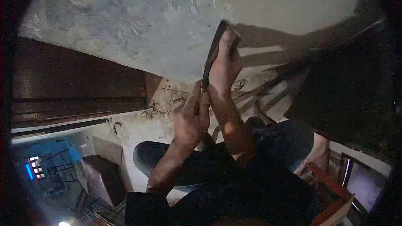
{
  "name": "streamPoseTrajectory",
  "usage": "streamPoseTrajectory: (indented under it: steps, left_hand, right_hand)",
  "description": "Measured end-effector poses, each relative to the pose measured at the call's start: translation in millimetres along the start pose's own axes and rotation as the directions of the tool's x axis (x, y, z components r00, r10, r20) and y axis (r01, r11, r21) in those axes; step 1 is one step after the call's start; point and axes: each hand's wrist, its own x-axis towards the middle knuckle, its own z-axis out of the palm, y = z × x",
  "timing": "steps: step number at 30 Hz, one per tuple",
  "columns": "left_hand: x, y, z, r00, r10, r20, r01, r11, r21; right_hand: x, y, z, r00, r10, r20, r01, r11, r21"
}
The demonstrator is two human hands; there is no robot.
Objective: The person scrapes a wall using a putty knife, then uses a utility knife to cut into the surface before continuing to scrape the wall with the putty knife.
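Observation:
A long, dark, knife-like blade point(212, 54) stands nearly upright, its top leaning right, against a pale surface point(138, 29) marked with grey smears and scraped streaks. My left hand point(190, 123) is closed around the tool's lower end, where a small metal collar shows; the fingers hide most of the handle. Higher up, my right hand point(225, 65) grips along the blade, with its fingers close to the upper tip. The blade's exact contact with the surface cannot be made out.
My dark-clothed legs point(167, 159) are folded below. Crumbly debris point(163, 100) lies behind my hands on light tiles. A brown box-like object point(102, 178) stands lower left, and a red-edged wooden piece point(331, 182) lower right. A dark panel point(347, 96) fills the right side.

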Motion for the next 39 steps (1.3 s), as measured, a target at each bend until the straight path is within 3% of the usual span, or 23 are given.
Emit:
streamPoseTrajectory:
  steps: [5,6,9,10,13,14,18,21,22,25,27,29,31,33,35,37,38,39]
  left_hand:
    - [0,4,-1,0.999,0.028,-0.045,-0.028,0.999,-0.017]
    - [-3,-2,2,0.999,0.042,-0.032,-0.042,0.999,0.010]
    - [-5,-6,6,1.000,0.010,-0.017,-0.010,1.000,-0.016]
    - [-3,-1,5,0.998,-0.044,0.038,0.045,0.999,-0.019]
    - [-6,-4,20,0.997,-0.072,0.015,0.074,0.981,-0.177]
    - [-10,-10,32,0.995,-0.028,-0.091,0.007,0.974,-0.224]
    - [-6,0,28,0.996,-0.046,-0.071,0.018,0.934,-0.356]
    - [4,1,12,0.999,-0.022,0.049,0.035,0.959,-0.282]
    - [9,-4,7,0.999,0.021,0.048,-0.008,0.969,-0.246]
    - [15,0,-8,0.994,0.018,0.107,0.024,0.925,-0.380]
    - [7,7,-11,0.992,-0.031,0.124,0.069,0.948,-0.312]
    - [3,0,1,0.991,-0.018,0.134,0.053,0.964,-0.262]
    - [9,6,-15,0.987,-0.021,0.161,0.081,0.922,-0.379]
    - [12,11,-26,0.990,-0.006,0.138,0.064,0.907,-0.417]
    - [9,9,-32,0.977,0.042,0.211,0.056,0.898,-0.437]
    - [3,7,-25,0.967,-0.006,0.253,0.068,0.970,-0.235]
    - [4,4,-24,0.969,0.000,0.249,0.062,0.968,-0.245]
    - [4,-2,-24,0.976,0.174,0.131,-0.137,0.958,-0.251]
  right_hand:
    - [-5,-6,-3,0.992,0.125,0.009,-0.125,0.990,0.064]
    - [-7,-12,-6,0.985,0.171,0.018,-0.171,0.985,-0.004]
    - [0,0,-11,0.999,0.032,0.039,-0.034,0.999,0.034]
    - [0,-1,-14,0.999,0.037,0.000,-0.036,0.989,-0.146]
    - [-6,-21,-16,0.991,-0.134,0.003,0.129,0.953,-0.276]
    - [-6,-22,-13,0.981,-0.183,0.065,0.187,0.981,-0.054]
    - [-14,-37,0,0.942,-0.302,0.146,0.315,0.946,-0.077]
    - [-17,-52,7,0.938,-0.318,0.140,0.335,0.934,-0.127]
    - [-15,-54,13,0.945,-0.321,0.068,0.328,0.935,-0.137]
    - [-17,-52,13,0.926,-0.366,0.098,0.378,0.909,-0.177]
    - [-27,-52,10,0.914,-0.396,0.088,0.405,0.878,-0.255]
    - [-28,-52,10,0.917,-0.396,0.055,0.397,0.887,-0.235]
    - [-17,-49,7,0.943,-0.330,0.035,0.325,0.897,-0.301]
    - [-21,-53,14,0.901,-0.432,-0.028,0.407,0.868,-0.283]
    - [-29,-51,13,0.863,-0.505,0.026,0.496,0.837,-0.230]
    - [-30,-49,10,0.852,-0.522,0.039,0.515,0.822,-0.244]
    - [-31,-50,8,0.903,-0.426,-0.058,0.380,0.854,-0.356]
    - [-31,-50,7,0.901,-0.431,-0.053,0.385,0.849,-0.361]
